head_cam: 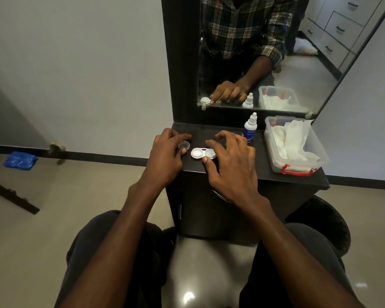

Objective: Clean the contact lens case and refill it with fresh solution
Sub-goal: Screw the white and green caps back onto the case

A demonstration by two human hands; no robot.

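a clear tub (pixel 273 152) of tissues (pixel 291 138) sits under the mirror (pixel 298 70).

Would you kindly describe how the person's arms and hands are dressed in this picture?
Both forearms are bare down to the left hand and the right hand, with no gloves, rings, watch or bracelets visible. The mirror reflects a dark plaid shirt sleeve rolled up above the forearm.

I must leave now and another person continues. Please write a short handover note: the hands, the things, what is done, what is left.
Left hand: holds a clear cap.
Right hand: fingers on the lens case; a green piece, probably the second cap, shows under them.
Case sits open near the shelf's front edge; solution bottle stands behind, capped; tissue box right.
Done: caps off.
Left: wipe, refill, close.
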